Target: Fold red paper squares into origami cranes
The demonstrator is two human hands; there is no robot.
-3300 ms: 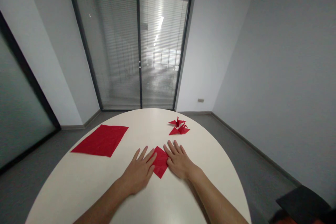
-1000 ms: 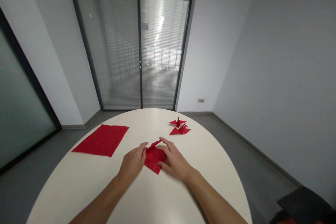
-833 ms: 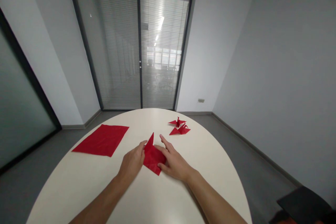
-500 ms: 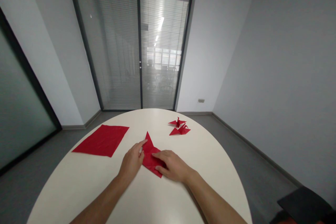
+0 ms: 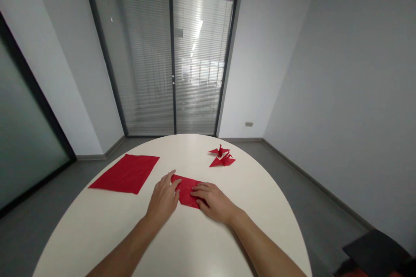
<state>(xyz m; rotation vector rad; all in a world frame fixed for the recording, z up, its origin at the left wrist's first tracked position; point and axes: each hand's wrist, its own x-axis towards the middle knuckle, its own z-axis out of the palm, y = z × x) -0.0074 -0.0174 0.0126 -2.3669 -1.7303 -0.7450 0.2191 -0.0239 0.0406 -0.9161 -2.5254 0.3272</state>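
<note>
A folded piece of red paper (image 5: 186, 191) lies on the table in front of me, its long top edge running slightly down to the right. My left hand (image 5: 164, 195) is at its left end, fingers bent around the corner and the thumb by the lower left edge. The right end is covered by my right hand (image 5: 214, 200), whose fingers rest close together on the paper with the thumb tucked below them. Beneath the fingers, the paper's ends are hidden.
On the round white table (image 5: 182, 242), a flat red sheet (image 5: 128, 174) lies to the left. Two red paper cranes, a rear one (image 5: 220, 152) and a nearer one (image 5: 224, 161), stand at the back right. A dark chair (image 5: 375, 251) is at the lower right.
The red paper has been turned, and the pointed flap that stuck out at its top no longer shows. Both hands have shifted slightly along its ends.
</note>
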